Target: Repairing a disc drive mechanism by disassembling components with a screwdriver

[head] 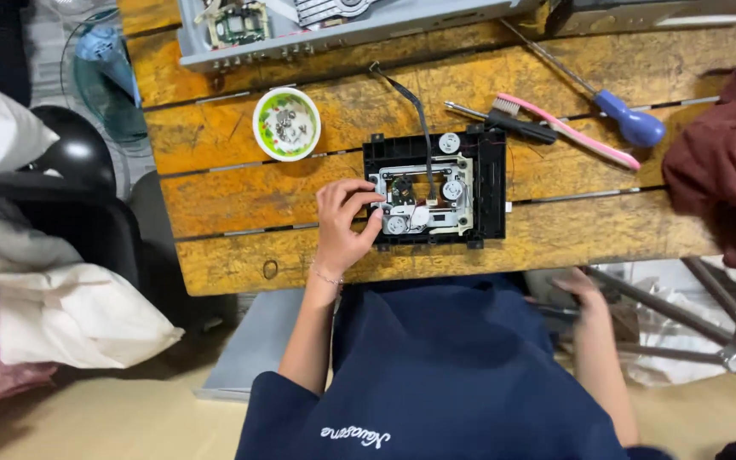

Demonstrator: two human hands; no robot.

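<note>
A black plastic disc-drive frame (491, 183) lies on the worn yellow wooden table (249, 192), with a metal mechanism of gears and a lens (428, 198) inside it. My left hand (342, 226) rests at the frame's left edge, thumb and fingers pinching the metal mechanism's left side. A dark ribbon cable (417, 111) runs from the mechanism toward the back. My right hand (579, 288) is down below the table's front edge, beside dark metal parts; what it holds is unclear.
A small white-and-green bowl of screws (287, 124) stands left of the frame. Behind it lie a black-handled screwdriver (508, 126), a pink toothbrush (572, 132) and a blue-handled screwdriver (632, 128). An open grey device chassis (334, 30) sits at the back, a maroon cloth (726, 162) at right.
</note>
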